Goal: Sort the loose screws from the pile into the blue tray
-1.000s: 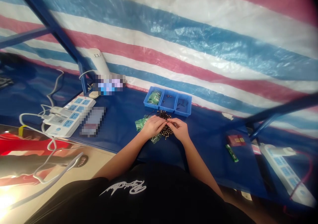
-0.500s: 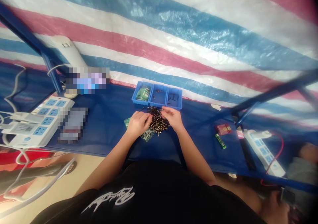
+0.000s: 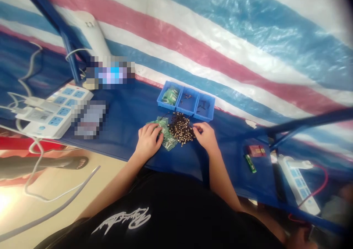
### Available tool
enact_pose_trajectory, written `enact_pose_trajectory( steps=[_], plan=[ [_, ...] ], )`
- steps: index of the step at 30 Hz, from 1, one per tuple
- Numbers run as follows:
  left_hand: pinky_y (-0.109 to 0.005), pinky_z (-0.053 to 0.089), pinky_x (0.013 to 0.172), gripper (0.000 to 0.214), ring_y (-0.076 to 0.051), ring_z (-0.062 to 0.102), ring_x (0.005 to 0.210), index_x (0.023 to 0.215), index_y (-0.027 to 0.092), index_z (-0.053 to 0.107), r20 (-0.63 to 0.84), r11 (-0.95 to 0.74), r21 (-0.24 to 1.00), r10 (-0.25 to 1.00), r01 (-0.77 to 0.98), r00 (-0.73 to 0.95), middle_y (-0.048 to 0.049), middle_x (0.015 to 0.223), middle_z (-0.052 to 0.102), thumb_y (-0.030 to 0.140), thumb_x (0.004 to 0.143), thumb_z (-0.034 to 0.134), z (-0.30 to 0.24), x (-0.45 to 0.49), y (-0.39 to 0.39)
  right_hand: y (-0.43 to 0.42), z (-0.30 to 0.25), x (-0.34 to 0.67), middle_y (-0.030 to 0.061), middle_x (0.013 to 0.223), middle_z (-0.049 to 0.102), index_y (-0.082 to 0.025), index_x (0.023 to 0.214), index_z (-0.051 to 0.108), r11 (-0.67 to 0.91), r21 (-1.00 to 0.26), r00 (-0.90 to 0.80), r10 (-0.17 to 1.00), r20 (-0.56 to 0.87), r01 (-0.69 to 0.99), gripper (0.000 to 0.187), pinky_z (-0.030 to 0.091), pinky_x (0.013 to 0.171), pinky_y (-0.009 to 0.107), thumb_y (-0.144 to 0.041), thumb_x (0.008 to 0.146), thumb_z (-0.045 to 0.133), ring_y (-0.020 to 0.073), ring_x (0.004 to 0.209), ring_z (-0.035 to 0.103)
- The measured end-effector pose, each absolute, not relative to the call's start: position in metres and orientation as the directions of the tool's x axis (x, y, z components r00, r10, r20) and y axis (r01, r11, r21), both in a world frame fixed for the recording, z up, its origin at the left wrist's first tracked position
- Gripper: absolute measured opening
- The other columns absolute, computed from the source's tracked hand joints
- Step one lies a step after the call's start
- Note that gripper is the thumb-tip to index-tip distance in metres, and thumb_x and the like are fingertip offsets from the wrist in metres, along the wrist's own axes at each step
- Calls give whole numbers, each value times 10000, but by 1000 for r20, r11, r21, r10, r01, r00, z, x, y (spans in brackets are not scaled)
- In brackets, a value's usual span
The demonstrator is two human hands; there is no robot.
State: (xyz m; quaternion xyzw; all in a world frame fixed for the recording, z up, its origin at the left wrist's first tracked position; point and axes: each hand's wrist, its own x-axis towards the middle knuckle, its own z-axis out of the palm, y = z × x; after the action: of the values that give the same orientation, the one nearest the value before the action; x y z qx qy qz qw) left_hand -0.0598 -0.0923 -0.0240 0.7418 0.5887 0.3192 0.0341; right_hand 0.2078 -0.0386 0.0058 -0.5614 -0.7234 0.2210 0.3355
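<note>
At the far left we saw a white power strip with blue sockets. It lay on the blue table.

Next came the left hand. It lay palm down with its fingers loose and a little spread. The fingertips rested on some little green boards. The hand pressed on them but did not wrap round them.

Right beside the boards, and touching them, sat a pile of tiny dark pieces. Behind the pile stood a blue tray with three boxes in a row. The left box held more green boards. The other two held a few dark bits.

The right hand sat at the right edge of the pile with its fingers bent toward it. The view was blurry there, so we could not tell if it pinched a piece.

Farther right lay a small red thing and a green stick. Past them lay another white power strip.
</note>
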Motion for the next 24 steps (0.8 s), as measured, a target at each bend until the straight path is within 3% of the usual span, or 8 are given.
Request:
enact_pose_trajectory(
  steps=[5,7,9,12,15,17,21,24],
  plan=[
    [-464,354,991,259,-304,464,1246,1144,196,603,372,-310,396,915,864,158,-122,1246,598,267,913,512,-22,-57,-92,-59,79,228,46,911,701,-225,1005,692,344,-816,35,914,405,465,188,530,723,341,-328,865,618,188,776,654],
    [-471,356,998,263,-308,461,1254,1152,196,601,361,-308,387,918,869,164,-123,1262,591,271,920,503,-21,-57,-92,-63,108,237,56,1007,693,-236,1026,685,427,-739,11,862,506,521,217,530,777,367,-318,825,676,206,857,652],
    [-474,362,1002,266,-311,457,1264,1158,196,600,356,-319,384,917,867,180,-123,1281,582,273,922,501,-21,-57,-92,-64,120,246,50,1011,693,-246,990,697,411,-634,-62,866,497,655,192,518,804,368,-325,814,691,208,872,641],
    [-478,364,1023,282,-306,456,1277,1176,197,594,357,-334,388,914,859,194,-125,1295,574,275,918,512,-21,-57,-92,-69,94,255,29,886,687,-246,915,703,322,-550,-149,931,334,770,159,514,734,331,-375,849,638,191,790,634],
    [-472,365,1042,294,-297,440,1306,1193,196,586,341,-342,392,916,854,211,-124,1320,560,278,923,504,-21,-57,-93,-78,35,257,34,855,662,-254,991,699,251,-553,-232,967,107,794,248,515,670,324,-433,827,645,200,753,625],
    [-477,347,1065,311,-301,388,1354,1216,193,575,320,-344,386,920,856,225,-125,1357,535,285,929,494,-19,-57,-95,-84,-1,254,50,874,653,-253,1069,687,224,-567,-251,968,32,792,327,517,656,331,-468,831,626,203,728,615],
    [-539,294,1086,382,-340,237,1434,1280,210,540,266,-300,375,941,877,208,-123,1482,407,340,923,504,-11,-47,-106,-91,-34,243,72,900,645,-246,1102,681,209,-554,-206,976,69,806,356,506,707,349,-489,866,571,237,826,618],
    [-601,235,1095,540,-398,102,1458,1339,207,501,234,-282,362,950,889,206,-132,1567,245,459,866,570,-7,-35,-115,-90,-35,237,64,894,652,-263,1010,707,230,-529,-205,973,106,817,282,490,730,349,-460,892,543,238,858,613]
  ],
)
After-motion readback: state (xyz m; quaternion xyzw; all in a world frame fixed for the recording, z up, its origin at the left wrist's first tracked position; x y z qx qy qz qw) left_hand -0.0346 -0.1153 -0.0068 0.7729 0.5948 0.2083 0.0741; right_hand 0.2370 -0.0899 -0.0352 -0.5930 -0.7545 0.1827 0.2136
